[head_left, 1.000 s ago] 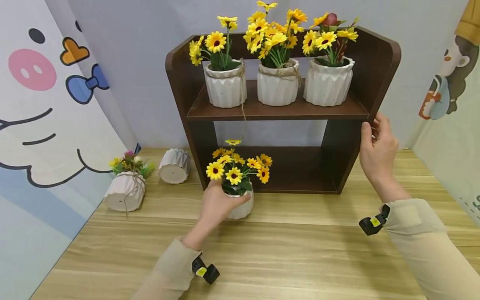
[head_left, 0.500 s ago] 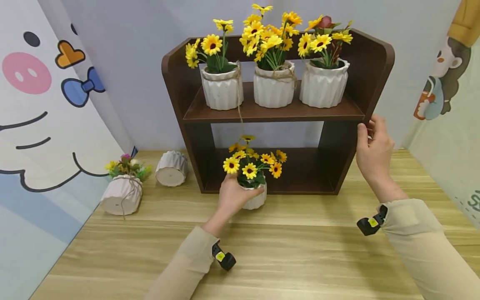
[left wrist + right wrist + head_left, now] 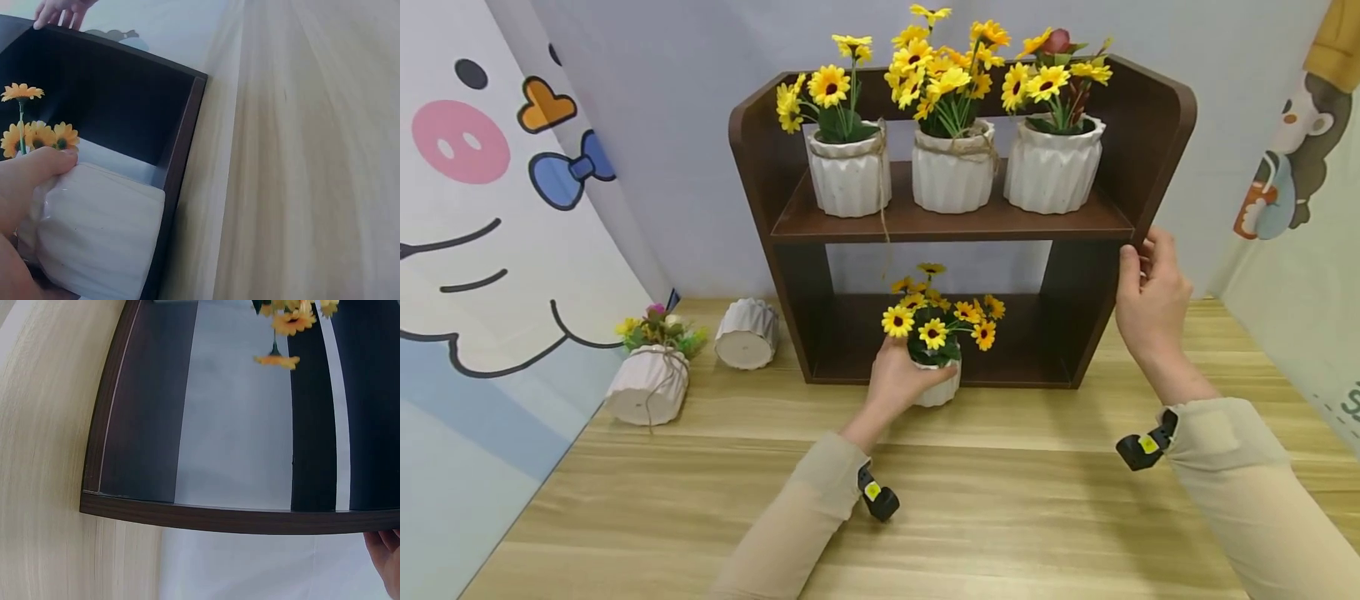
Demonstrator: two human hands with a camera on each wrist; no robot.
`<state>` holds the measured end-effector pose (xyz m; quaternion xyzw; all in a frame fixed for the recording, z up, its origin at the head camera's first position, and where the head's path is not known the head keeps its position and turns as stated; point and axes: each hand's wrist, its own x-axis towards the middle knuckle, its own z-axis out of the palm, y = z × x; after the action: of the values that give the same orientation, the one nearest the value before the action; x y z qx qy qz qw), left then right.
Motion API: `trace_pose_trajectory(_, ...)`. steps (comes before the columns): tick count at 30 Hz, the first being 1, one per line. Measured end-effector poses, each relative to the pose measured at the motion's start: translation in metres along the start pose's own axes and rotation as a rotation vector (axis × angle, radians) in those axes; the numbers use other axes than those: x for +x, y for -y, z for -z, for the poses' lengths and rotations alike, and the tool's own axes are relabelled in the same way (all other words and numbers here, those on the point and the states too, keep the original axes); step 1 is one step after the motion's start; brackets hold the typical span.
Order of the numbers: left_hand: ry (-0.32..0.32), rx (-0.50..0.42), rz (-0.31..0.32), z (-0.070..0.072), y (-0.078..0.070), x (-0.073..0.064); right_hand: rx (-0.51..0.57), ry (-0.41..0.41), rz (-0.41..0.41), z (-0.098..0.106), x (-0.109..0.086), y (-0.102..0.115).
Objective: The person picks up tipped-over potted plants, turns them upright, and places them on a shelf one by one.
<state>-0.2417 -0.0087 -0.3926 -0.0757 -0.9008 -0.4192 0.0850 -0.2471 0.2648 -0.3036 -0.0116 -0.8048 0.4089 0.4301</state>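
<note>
My left hand (image 3: 898,379) grips a white fluted flower pot (image 3: 942,390) of yellow artificial sunflowers (image 3: 932,333), thumb across its near side. This pot is upright at the front edge of the lower compartment of a dark brown two-tier shelf (image 3: 951,227); whether it touches the shelf is unclear. In the left wrist view, the pot (image 3: 103,231) covers part of the shelf's bottom board. With my right hand (image 3: 1153,304) I hold the shelf's right side panel, thumb at its front edge and fingers on the outer side.
The upper tier carries a left pot (image 3: 850,179), a middle pot (image 3: 953,179) and a right pot (image 3: 1052,171), all with flowers. Tipped on the wooden table (image 3: 1000,500) at left are a flowered pot (image 3: 647,387) and another white pot (image 3: 747,335). Twine (image 3: 884,200) dangles from the upper left pot.
My left hand has carried the sunflower pot rightward and toward the shelf, from near its left front corner to the middle of the lower opening. The right hand stays on the side panel.
</note>
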Motion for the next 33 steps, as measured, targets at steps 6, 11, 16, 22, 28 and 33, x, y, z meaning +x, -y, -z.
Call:
trace_pose_trajectory(6,0.012,0.03,-0.04,-0.014,-0.008,0.005,-0.007,0.008,-0.005,-0.001,0.0,0.002)
trace_pose_trajectory(11,0.048,0.065,-0.073,-0.032,-0.016,0.012,-0.019,0.009,-0.031,0.005,-0.001,0.003)
trace_pose_trajectory(16,0.066,0.061,-0.086,-0.045,-0.023,0.021,-0.014,0.008,-0.037,0.006,0.0,0.004)
trace_pose_trajectory(22,0.109,-0.008,-0.03,-0.052,-0.031,0.031,-0.005,0.007,-0.029,0.001,0.0,0.004)
trace_pose_trajectory(28,0.191,0.003,0.034,-0.058,-0.038,0.036,-0.019,0.012,-0.029,0.0,-0.001,0.003)
trace_pose_trajectory(33,0.26,-0.009,0.067,-0.062,-0.046,0.04,-0.011,0.0,-0.019,0.0,-0.001,0.002)
